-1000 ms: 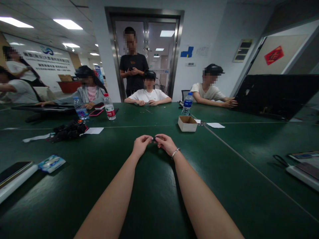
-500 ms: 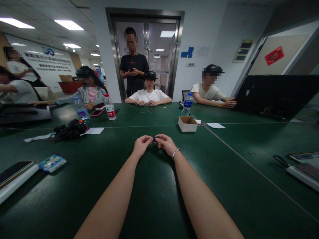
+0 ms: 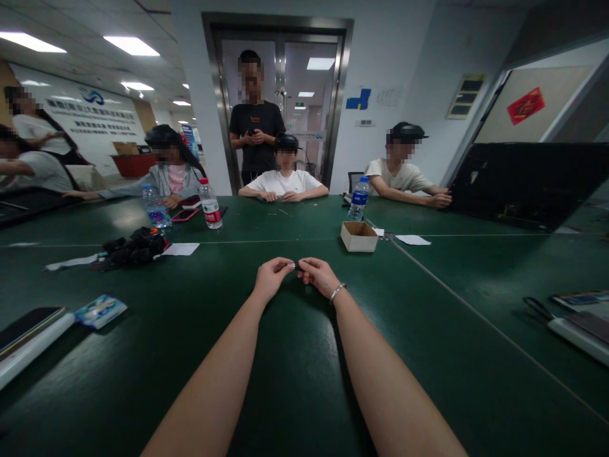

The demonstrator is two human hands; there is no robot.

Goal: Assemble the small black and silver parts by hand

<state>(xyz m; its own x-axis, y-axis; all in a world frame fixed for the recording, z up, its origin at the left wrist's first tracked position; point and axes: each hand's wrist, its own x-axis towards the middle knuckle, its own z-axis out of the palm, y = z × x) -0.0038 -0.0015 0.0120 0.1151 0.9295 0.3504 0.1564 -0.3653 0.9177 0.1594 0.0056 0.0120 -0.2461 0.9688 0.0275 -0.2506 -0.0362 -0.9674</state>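
Note:
My left hand (image 3: 273, 278) and my right hand (image 3: 320, 277) meet at the middle of the green table (image 3: 295, 355), fingertips almost touching. Between them is a small dark piece (image 3: 297, 266), too small and too covered by fingers to name. The left thumb and forefinger pinch it from one side, the right thumb and forefinger from the other. A silver bracelet (image 3: 337, 292) circles my right wrist. Just beyond my right hand stands a small open cardboard box (image 3: 358, 240).
A black bundle of straps or cables (image 3: 136, 249) lies left, near paper sheets (image 3: 181, 249). Bottles stand farther back, one red-capped (image 3: 210, 206), one blue-labelled (image 3: 358, 200). A phone (image 3: 31, 327) and a blue packet (image 3: 101, 311) lie at near left. Several people are around the table.
My right hand has shifted very slightly to the right, and its fingers have moved a little around the dark piece. My left hand stays nearly in place.

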